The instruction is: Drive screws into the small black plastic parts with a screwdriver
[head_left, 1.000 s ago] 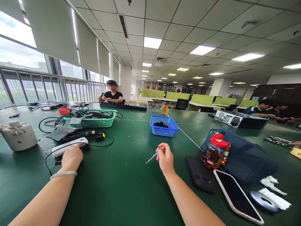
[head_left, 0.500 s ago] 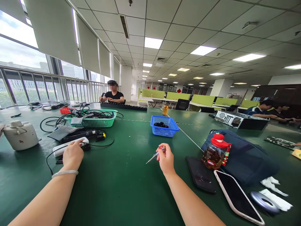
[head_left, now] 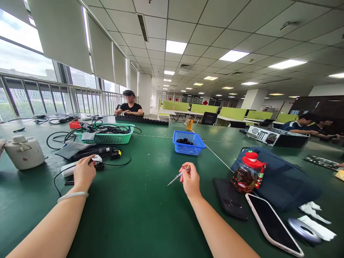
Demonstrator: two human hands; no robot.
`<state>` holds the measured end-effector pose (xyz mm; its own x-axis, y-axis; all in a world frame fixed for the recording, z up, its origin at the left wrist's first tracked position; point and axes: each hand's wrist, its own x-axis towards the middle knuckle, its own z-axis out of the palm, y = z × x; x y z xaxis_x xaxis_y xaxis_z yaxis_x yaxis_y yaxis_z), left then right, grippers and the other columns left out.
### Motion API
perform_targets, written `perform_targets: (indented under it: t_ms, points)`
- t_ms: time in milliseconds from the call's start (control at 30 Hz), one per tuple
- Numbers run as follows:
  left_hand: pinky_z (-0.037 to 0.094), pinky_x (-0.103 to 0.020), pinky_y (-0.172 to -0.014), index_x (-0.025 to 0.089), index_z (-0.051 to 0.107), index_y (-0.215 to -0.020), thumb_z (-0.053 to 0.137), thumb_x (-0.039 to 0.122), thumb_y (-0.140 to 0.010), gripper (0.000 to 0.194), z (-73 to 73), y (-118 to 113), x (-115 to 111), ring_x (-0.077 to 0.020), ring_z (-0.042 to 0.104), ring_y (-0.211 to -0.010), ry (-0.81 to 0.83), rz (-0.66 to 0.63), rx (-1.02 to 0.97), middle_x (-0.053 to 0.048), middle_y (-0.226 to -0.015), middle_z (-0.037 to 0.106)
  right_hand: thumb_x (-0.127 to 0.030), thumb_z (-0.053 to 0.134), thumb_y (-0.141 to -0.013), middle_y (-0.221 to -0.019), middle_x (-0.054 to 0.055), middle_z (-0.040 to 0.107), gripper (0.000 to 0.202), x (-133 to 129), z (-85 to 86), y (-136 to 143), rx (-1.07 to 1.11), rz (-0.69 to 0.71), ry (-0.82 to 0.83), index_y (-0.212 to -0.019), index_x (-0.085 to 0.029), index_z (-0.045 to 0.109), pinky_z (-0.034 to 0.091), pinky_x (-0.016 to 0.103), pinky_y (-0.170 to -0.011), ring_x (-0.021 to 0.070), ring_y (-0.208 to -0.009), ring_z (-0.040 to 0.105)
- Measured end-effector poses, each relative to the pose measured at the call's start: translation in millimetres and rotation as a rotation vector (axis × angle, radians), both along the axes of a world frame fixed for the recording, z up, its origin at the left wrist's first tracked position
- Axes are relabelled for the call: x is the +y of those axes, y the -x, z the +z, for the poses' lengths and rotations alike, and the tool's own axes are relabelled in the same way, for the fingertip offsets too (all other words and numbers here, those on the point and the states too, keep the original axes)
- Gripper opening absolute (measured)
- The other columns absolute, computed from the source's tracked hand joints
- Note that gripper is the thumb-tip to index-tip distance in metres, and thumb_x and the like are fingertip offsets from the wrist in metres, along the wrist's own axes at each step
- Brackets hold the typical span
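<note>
My left hand is closed at the near right end of a long white power strip. The curled fingers partly hide what they grip. A thin black cable runs from the table up across the strip toward that hand. In my right hand is a slim screwdriver with a clear handle, its metal tip pointing down and left above the table. Beyond this hand stands a blue basket with small black pieces inside. A black electronic device lies just behind the power strip.
A green basket of cables sits at the left, near a white jug. On the right are a black pouch, phone, red-lidded jar, dark bag and computer case. Another person sits across the table.
My left hand has shifted slightly up, and more white shows beyond its fingertips. My right hand keeps the screwdriver in nearly the same place.
</note>
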<state>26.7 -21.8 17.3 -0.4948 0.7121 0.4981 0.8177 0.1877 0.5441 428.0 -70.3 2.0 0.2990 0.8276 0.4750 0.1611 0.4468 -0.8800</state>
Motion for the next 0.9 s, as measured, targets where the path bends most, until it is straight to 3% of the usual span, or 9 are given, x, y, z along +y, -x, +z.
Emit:
perform_targets:
  t_ms: [267,433,900]
  points:
    - [0.048,-0.038,-0.081,0.017,0.064,-0.114,0.042,0.037,-0.090,0.039,-5.5,5,10,-0.0291,0.061,-0.098,0.066,-0.027,-0.014,-0.013,-0.103,0.069,-0.033,0.050,-0.080,-0.070,-0.002,0.059,0.014,1,-0.3,1,-0.002,0.011,0.004,-0.087,-0.021,0.050,0.043,0.023,-0.043,0.0092,-0.042,0.050]
    - [0.048,-0.035,-0.079,0.019,0.065,-0.114,0.040,0.026,-0.088,0.037,-9.9,3,22,-0.0270,0.064,-0.094,0.126,-0.148,0.053,-0.010,-0.099,0.071,-0.034,0.051,-0.080,-0.070,-0.002,0.059,0.015,0,0.1,1,-0.005,0.005,0.010,-0.086,-0.021,0.051,0.043,0.023,-0.043,0.0094,-0.042,0.050]
    - [0.048,-0.037,-0.087,0.017,0.063,-0.121,0.033,0.017,-0.085,0.047,-22.4,11,31,-0.0284,0.061,-0.105,0.154,-0.169,0.154,-0.012,-0.120,0.064,-0.032,0.049,-0.082,-0.072,-0.002,0.059,0.012,-1,0.7,1,-0.015,0.007,0.013,-0.088,-0.021,0.051,0.044,0.023,-0.043,0.0089,-0.043,0.049]
